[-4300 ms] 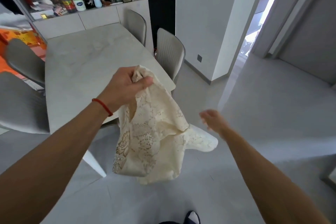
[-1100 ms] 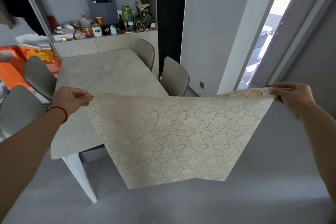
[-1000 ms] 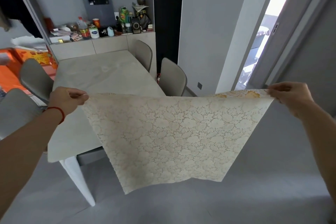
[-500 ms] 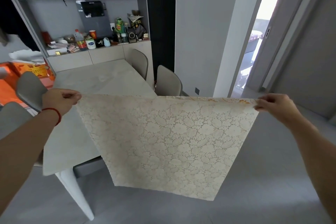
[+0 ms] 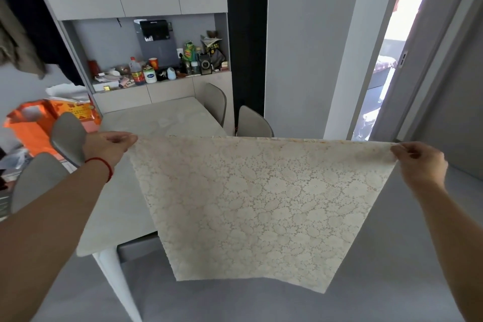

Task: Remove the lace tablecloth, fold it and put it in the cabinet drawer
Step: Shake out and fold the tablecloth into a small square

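Observation:
The cream lace tablecloth (image 5: 256, 204) hangs in the air in front of me, stretched flat and wide, doubled over. My left hand (image 5: 109, 146), with a red string at the wrist, pinches its upper left corner. My right hand (image 5: 418, 165) pinches its upper right corner. The cloth's lower edge hangs free above the grey floor. The pale stone dining table (image 5: 156, 123) stands bare behind the cloth. The grey cabinet (image 5: 162, 91) with drawer fronts stands against the wall beyond the table's far end.
Grey chairs stand on both sides of the table, two on the right (image 5: 251, 123) and two on the left (image 5: 68, 136). Bottles and jars (image 5: 149, 73) crowd the cabinet's shelf. An orange bag (image 5: 34, 123) sits far left. A doorway (image 5: 386, 60) opens at right.
From a bunched bundle in my left hand, the cloth is now spread taut between both hands. Over the last second my view has tilted up and the cloth's top edge has levelled.

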`<state>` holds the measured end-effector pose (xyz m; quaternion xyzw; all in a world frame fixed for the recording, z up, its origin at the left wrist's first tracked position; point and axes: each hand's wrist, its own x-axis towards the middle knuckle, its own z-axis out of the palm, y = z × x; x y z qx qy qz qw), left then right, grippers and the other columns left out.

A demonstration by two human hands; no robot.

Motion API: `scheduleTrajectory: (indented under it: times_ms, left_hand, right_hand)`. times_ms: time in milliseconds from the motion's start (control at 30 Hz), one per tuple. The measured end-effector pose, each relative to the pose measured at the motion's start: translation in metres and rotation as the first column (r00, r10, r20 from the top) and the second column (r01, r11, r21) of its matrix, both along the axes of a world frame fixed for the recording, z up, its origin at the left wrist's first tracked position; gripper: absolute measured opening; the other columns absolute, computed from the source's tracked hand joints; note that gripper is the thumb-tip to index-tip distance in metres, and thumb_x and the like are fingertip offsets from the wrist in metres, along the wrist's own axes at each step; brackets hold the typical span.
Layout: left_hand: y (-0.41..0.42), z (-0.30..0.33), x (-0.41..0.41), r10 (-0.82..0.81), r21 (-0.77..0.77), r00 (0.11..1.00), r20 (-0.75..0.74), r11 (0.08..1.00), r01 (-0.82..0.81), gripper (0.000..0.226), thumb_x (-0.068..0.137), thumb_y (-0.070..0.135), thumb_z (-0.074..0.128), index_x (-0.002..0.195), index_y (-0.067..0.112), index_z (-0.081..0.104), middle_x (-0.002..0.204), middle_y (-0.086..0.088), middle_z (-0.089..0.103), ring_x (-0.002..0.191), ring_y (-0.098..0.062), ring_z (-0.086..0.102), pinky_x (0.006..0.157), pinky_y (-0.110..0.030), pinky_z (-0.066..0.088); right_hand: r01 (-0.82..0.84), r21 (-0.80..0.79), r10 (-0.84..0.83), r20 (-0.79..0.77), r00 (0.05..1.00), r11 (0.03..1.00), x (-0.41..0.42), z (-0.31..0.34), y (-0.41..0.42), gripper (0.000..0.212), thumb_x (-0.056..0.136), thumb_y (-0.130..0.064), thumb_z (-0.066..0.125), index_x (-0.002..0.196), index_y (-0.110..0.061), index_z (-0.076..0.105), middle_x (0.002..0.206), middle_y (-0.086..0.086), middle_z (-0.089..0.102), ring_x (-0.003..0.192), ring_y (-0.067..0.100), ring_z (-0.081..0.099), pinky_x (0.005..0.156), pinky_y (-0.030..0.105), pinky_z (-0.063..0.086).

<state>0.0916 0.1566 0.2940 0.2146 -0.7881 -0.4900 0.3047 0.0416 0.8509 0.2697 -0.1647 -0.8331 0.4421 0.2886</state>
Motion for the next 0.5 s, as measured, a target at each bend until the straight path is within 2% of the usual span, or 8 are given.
scheduleTrajectory:
  times_ms: [67, 167, 300, 400, 433, 500]
  left_hand:
    - [0.007, 0.000, -0.004, 0.013, 0.048, 0.999, -0.053, 0.999, -0.010, 0.007, 0.080, 0.026, 0.086, 0.080, 0.027, 0.080, 0.090, -0.001, 0.075, 0.085, -0.019, 0.068, 0.090, -0.032, 0.056]
    - [0.016, 0.007, -0.007, 0.021, 0.099, 0.993, -0.113, 0.995, -0.009, 0.022, 0.088, 0.025, 0.079, 0.107, 0.016, 0.079, 0.102, -0.004, 0.075, 0.097, -0.021, 0.067, 0.099, -0.039, 0.056]
    - [0.029, 0.020, -0.006, 0.030, 0.146, 0.985, -0.168, 0.989, -0.005, 0.026, 0.092, 0.026, 0.075, 0.114, 0.012, 0.076, 0.109, -0.009, 0.073, 0.099, -0.024, 0.066, 0.098, -0.041, 0.055]
    - [0.038, 0.031, -0.004, 0.026, 0.077, 0.979, -0.204, 0.997, -0.010, 0.009, 0.097, 0.029, 0.067, 0.100, 0.024, 0.073, 0.093, -0.002, 0.067, 0.089, -0.018, 0.059, 0.082, -0.032, 0.054]
    - [0.042, 0.035, -0.004, 0.031, 0.038, 0.977, -0.211, 0.999, -0.024, 0.010, 0.099, 0.031, 0.063, 0.091, 0.029, 0.069, 0.087, 0.001, 0.064, 0.082, -0.016, 0.057, 0.073, -0.025, 0.051]
    - [0.050, 0.045, -0.005, 0.069, -0.026, 0.972, -0.225, 0.997, -0.077, 0.023, 0.102, 0.033, 0.056, 0.080, 0.036, 0.060, 0.077, 0.007, 0.058, 0.071, -0.010, 0.052, 0.059, -0.019, 0.041]
  right_hand:
    - [0.038, -0.074, -0.039, -0.012, 0.999, 0.997, -0.007, 0.006, -0.005, 0.027, 0.095, -0.030, 0.072, 0.112, -0.010, 0.078, 0.102, 0.010, 0.075, 0.097, 0.032, 0.068, 0.090, 0.039, 0.053]
    - [0.075, -0.175, -0.083, -0.034, 0.996, 0.982, -0.013, 0.014, -0.008, 0.029, 0.097, -0.034, 0.067, 0.111, -0.010, 0.074, 0.099, 0.008, 0.069, 0.091, 0.026, 0.062, 0.082, 0.034, 0.047]
    - [0.100, -0.192, -0.117, -0.082, 0.990, 0.976, -0.017, 0.025, -0.009, 0.039, 0.091, -0.037, 0.061, 0.110, -0.005, 0.073, 0.101, 0.016, 0.075, 0.089, 0.027, 0.066, 0.078, 0.034, 0.047]
    - [0.116, -0.179, -0.138, -0.117, 0.983, 0.977, -0.018, 0.036, -0.015, 0.040, 0.094, -0.037, 0.060, 0.115, -0.005, 0.073, 0.109, 0.020, 0.076, 0.104, 0.037, 0.070, 0.089, 0.042, 0.053]
    - [0.125, -0.181, -0.150, -0.131, 0.980, 0.975, -0.019, 0.039, -0.018, 0.039, 0.096, -0.036, 0.059, 0.116, -0.005, 0.072, 0.112, 0.021, 0.075, 0.106, 0.039, 0.069, 0.090, 0.042, 0.052]
    - [0.136, -0.183, -0.166, -0.158, 0.973, 0.974, -0.019, 0.049, -0.024, 0.038, 0.099, -0.034, 0.056, 0.116, -0.002, 0.070, 0.114, 0.024, 0.073, 0.107, 0.040, 0.068, 0.089, 0.040, 0.050]
